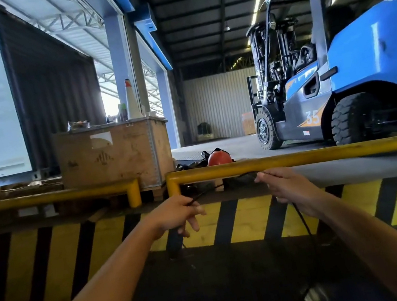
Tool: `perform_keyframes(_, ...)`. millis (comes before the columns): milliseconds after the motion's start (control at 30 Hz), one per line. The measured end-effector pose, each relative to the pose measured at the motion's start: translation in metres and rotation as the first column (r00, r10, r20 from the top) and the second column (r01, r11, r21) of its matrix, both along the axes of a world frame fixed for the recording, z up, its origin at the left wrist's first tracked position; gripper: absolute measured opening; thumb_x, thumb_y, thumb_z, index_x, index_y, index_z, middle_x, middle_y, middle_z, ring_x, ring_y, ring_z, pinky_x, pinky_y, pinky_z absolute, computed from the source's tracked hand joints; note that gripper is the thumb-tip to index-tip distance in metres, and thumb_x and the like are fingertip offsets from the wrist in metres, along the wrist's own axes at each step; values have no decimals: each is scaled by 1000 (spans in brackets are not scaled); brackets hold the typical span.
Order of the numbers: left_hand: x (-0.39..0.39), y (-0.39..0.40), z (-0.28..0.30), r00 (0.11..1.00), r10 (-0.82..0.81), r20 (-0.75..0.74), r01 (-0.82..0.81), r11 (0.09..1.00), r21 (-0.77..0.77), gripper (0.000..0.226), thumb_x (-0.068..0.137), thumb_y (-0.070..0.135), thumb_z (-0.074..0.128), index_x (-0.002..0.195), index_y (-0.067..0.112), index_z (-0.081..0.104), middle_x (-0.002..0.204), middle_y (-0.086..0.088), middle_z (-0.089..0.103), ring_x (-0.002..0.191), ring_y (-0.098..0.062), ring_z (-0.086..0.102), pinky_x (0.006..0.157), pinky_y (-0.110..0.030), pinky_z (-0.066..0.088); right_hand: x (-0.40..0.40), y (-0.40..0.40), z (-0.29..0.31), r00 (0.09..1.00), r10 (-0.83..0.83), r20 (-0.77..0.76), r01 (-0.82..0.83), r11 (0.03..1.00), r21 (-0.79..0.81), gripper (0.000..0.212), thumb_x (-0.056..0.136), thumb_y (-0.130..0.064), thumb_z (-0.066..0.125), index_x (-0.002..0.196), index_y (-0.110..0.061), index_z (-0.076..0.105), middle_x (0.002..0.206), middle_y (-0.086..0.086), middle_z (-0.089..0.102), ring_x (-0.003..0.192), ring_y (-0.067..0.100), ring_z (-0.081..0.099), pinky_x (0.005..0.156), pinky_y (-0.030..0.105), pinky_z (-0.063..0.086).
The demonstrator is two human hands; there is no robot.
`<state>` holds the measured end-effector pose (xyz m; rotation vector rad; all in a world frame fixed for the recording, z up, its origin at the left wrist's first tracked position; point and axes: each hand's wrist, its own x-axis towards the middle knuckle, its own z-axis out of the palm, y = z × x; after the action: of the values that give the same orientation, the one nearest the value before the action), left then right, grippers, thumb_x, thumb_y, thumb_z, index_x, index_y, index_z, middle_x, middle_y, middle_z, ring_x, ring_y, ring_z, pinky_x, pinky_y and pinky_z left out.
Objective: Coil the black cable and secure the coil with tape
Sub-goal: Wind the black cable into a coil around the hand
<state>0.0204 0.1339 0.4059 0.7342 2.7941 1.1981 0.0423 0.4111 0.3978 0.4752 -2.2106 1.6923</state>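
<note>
A thin black cable (221, 185) stretches between my two hands, held out in front of me at the height of the yellow rail. My left hand (176, 214) is closed on one part of it, and a dark bundle hangs below that fist. My right hand (285, 188) pinches the cable further along. From the right hand a length of the cable drops toward the dark floor. No tape shows in view.
A yellow guard rail (299, 159) and a yellow-and-black striped kerb (244, 219) run across in front of me. Behind stand a wooden crate (113, 154), a red helmet (218, 158) and a blue forklift (340, 88) at the right.
</note>
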Motion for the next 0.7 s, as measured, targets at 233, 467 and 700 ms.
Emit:
perform_keyframes(233, 23, -14, -3, 805, -562, 188, 199, 556, 807, 34, 88, 43, 55, 80, 14, 71, 68, -4, 69, 57, -15, 64, 61, -32, 56, -5, -15, -44, 986, -78, 148, 32, 956, 292, 28, 97, -37, 39, 99, -22, 63, 82, -8, 53, 70, 4, 50, 58, 21, 38)
perform_keyframes(467, 2, 25, 8, 948, -302, 100, 98, 576, 812, 42, 90, 55, 45, 130, 44, 48, 143, 2, 45, 135, -37, 34, 91, -69, 39, 27, -109, -113, 901, 244, 360, -423, 683, 596, 23, 97, -30, 41, 112, -21, 57, 114, 2, 59, 99, 4, 54, 90, 27, 42)
perform_keyframes(700, -20, -15, -18, 976, 23, 216, -57, 986, 155, 65, 84, 68, 33, 143, 50, 12, 158, -2, 19, 141, -36, 20, 99, -71, 27, 31, -52, -64, 955, 282, 93, -259, 640, 723, 16, 95, -37, 43, 93, -31, 58, 85, -15, 55, 80, -7, 53, 77, 19, 40)
